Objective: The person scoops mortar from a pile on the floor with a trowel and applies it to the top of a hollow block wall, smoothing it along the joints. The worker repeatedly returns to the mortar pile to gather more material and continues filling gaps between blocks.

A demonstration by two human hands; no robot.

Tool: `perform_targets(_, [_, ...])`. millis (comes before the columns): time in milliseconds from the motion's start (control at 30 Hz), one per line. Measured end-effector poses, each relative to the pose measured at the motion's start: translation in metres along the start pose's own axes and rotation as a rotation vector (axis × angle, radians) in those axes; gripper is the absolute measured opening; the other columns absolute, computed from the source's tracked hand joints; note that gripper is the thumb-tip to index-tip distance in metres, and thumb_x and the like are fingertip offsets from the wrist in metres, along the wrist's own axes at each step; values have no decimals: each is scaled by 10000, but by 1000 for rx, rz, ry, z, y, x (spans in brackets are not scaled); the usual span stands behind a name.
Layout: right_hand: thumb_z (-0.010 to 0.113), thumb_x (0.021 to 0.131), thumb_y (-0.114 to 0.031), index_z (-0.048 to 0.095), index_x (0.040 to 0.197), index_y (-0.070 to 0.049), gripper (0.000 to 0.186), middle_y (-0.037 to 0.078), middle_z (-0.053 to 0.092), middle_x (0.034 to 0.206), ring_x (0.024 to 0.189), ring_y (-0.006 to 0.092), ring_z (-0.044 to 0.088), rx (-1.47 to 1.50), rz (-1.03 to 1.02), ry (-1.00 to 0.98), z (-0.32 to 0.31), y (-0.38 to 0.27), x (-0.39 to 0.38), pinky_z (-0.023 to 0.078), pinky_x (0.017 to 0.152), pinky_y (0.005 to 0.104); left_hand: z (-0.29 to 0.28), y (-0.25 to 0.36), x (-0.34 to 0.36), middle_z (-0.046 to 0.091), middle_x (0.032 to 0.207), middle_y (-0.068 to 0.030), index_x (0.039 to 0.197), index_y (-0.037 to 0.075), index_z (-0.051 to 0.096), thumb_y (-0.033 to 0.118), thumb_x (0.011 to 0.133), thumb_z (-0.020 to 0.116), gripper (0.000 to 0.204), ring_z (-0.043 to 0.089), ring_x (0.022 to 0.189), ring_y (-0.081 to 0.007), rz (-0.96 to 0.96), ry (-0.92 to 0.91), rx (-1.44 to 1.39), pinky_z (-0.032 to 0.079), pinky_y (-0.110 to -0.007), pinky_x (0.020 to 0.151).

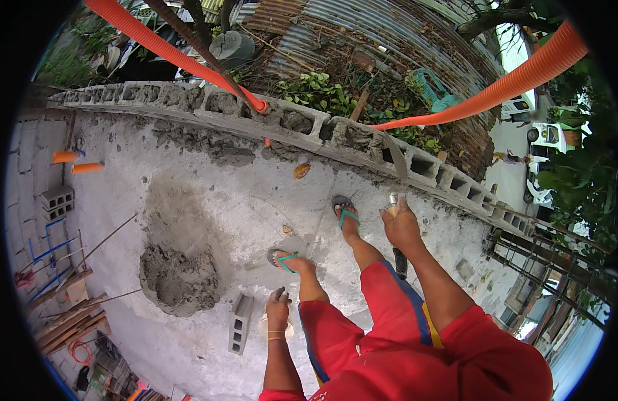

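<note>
My right hand [401, 224] is closed round the handle of a trowel [394, 157], whose thin grey blade points up at the block wall. A black piece [400, 262] shows below that hand, partly hidden by it. My left hand [277, 311] hangs low with loosely bent fingers apart, and I see nothing in it. Behind its wrist is a pale round container [287, 327], mostly covered. The low wall of grey hollow blocks [302, 130] runs across in front of me, with wet mortar in several of its cells. A mound of wet mortar [179, 281] lies on the floor at left.
A loose hollow block [239, 324] lies near my left hand; another stack of blocks [58, 202] stands far left. Orange corrugated conduit [483, 107] rises from the wall. Lumber [72, 324] lies at lower left. Rusty roofing sheets [362, 40] lie beyond the wall.
</note>
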State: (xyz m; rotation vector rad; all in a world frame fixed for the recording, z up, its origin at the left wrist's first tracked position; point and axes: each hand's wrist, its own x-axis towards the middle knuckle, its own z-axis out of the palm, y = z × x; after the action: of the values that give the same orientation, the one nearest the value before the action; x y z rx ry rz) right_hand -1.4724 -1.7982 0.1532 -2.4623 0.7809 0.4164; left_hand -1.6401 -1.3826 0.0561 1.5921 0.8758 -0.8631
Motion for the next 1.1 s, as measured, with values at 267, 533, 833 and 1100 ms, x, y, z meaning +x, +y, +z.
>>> perform_targets(267, [682, 932, -252, 445, 1358, 184, 654, 397, 629, 1153, 1093, 518, 638, 339, 86, 7, 88, -57, 45, 527, 957, 487, 18, -5, 2, 718, 1099, -118, 1342, -32, 616, 180, 980, 589, 420, 694, 839, -160, -34, -3, -44, 489, -254, 623])
perform_targets(533, [676, 958, -275, 441, 1408, 147, 660, 338, 670, 1131, 1002, 424, 699, 319, -37, -37, 64, -54, 37, 558, 857, 441, 21, 6, 1, 708, 1087, -94, 1350, -14, 622, 175, 974, 596, 422, 682, 839, -140, -34, 24, 2, 468, -256, 625])
perform_targets(833, [702, 943, -341, 425, 1445, 132, 743, 368, 617, 1280, 1228, 500, 595, 612, 100, -134, 114, -100, 67, 454, 1071, 450, 39, -4, 5, 703, 1108, -85, 1361, -4, 615, 208, 972, 628, 443, 670, 841, -150, -46, 27, -33, 463, -268, 646])
perform_targets(1100, [719, 934, -258, 481, 1374, 81, 604, 170, 650, 873, 704, 245, 636, 358, -107, -150, 51, -59, 74, 520, 619, 368, 46, 24, 3, 734, 1147, -194, 1310, -78, 633, 195, 954, 615, 449, 703, 918, -217, -12, 116, -38, 556, -338, 860])
